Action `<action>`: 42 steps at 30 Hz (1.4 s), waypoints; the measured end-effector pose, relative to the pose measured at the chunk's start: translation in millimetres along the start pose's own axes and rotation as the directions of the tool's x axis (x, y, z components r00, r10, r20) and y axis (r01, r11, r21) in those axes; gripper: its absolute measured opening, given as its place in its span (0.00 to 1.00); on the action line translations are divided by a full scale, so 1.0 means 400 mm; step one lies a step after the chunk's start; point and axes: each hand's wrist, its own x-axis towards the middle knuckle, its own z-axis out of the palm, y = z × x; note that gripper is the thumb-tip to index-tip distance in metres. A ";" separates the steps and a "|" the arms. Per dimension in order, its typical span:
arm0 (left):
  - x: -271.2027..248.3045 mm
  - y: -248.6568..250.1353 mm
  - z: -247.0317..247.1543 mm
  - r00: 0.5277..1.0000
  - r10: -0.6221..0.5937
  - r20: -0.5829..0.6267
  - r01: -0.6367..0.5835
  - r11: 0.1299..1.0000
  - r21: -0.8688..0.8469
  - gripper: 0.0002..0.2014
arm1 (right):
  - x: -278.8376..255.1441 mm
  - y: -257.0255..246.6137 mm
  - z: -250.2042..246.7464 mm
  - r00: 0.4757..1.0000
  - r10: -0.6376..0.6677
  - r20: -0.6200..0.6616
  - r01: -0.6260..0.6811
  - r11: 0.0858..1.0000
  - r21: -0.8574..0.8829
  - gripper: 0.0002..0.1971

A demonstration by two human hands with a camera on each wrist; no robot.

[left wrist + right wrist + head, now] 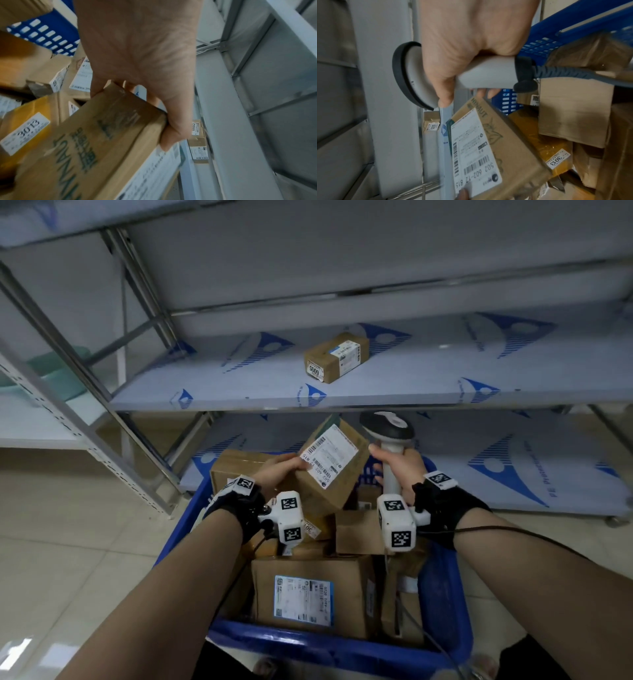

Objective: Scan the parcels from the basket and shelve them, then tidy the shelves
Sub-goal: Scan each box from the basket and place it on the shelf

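Left hand (279, 472) has a brown parcel (334, 462) gripped by its near end, thumb on the edge of the white shipping label (325, 456), fingers curled underneath, and the box is tilted up above the blue basket (442, 587). Right hand (399, 470) is wrapped tight round the grey handle of the barcode scanner (388, 428), its dark-rimmed head sitting just beside the parcel's far corner; whether the head faces the label I can't quite tell from here. From the right wrist view the label reads 502 602-12 815, barcodes in plain sight.

Underneath, the basket is crowded: a large box with a blue-edged label (310, 599) nearest the person, a plain carton (359, 532) in the middle, another box (239, 469) at the far left behind the left hand, and a yellow packet marked 3013 (546, 147) tucked under the lifted parcel. The scanner's coiled cable (570, 73) trails back over the cartons.

Ahead, the shelving (239, 381) stands close behind the basket, blue-printed film over its boards. One small box tagged 6005 (337, 357) lies on the middle shelf, skewed. A second rack's perforated upright (102, 463) crosses on the left.
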 end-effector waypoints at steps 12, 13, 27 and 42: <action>0.041 -0.026 -0.019 0.992 -0.084 -0.098 0.077 0.995 -0.068 0.41 | 0.026 0.061 0.000 0.994 0.101 0.050 -0.101 0.995 0.001 0.36; 0.051 -0.039 -0.014 0.988 -0.133 -0.080 0.130 0.991 -0.043 0.40 | 0.026 0.068 0.002 0.992 0.116 0.052 -0.117 0.993 0.009 0.33; 0.083 -0.066 -0.036 0.969 -0.238 0.064 0.231 0.968 0.099 0.43 | 0.046 0.043 0.024 0.999 0.016 -0.043 -0.019 0.997 -0.076 0.45; 0.067 -0.053 -0.026 0.982 0.079 -0.171 -0.082 0.997 -0.012 0.36 | -0.115 0.005 0.094 0.985 -0.044 0.168 0.079 0.974 -0.210 0.09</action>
